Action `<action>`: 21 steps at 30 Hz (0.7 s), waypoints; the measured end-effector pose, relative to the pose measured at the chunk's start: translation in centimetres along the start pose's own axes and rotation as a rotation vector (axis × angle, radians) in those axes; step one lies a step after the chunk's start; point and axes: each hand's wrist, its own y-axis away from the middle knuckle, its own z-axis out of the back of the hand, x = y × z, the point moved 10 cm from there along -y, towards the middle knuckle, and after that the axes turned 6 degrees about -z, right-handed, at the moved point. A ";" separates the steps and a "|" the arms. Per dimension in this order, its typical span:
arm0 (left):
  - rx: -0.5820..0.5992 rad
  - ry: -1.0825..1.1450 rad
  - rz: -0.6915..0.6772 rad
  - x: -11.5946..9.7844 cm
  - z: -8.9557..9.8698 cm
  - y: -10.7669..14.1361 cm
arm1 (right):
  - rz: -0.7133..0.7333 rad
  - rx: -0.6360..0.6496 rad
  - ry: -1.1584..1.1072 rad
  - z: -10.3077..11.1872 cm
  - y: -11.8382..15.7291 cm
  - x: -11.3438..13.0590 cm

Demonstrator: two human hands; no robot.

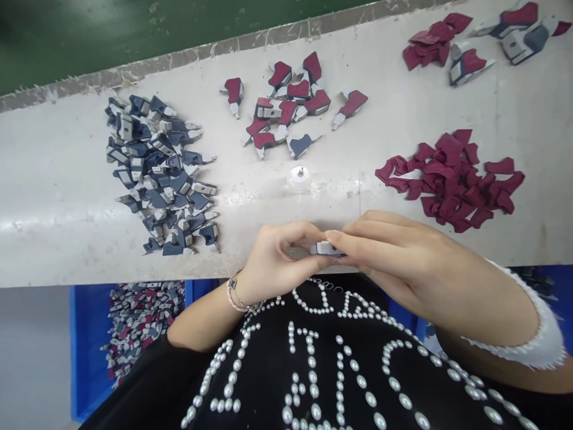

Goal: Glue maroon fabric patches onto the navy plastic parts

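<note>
My left hand and my right hand meet at the table's front edge. Between their fingertips both grip a small grey and navy plastic part, mostly covered by the fingers. Behind the hands a round white disc with a small metal tip sits on the table. To the left lies a heap of navy and grey plastic parts. Dark red shaped pieces are piled to the right. Farther back are several parts with red faces, one of them showing a navy face.
The white table runs across the view. More red pieces and larger grey, navy and red parts lie at the back right. Below the front edge, a blue bin holds many mixed parts; another blue bin shows at right.
</note>
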 end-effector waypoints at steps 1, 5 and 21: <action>0.015 -0.014 0.004 0.1 -0.1 0.0 | -0.004 -0.001 -0.007 0.0 0.0 -0.1; 0.123 -0.124 -0.009 -0.2 -0.5 -0.1 | 0.010 -0.015 -0.029 -0.1 0.0 0.0; 0.019 -0.307 -0.083 -1.0 0.2 1.9 | -0.041 0.006 -0.130 -1.5 -0.1 0.6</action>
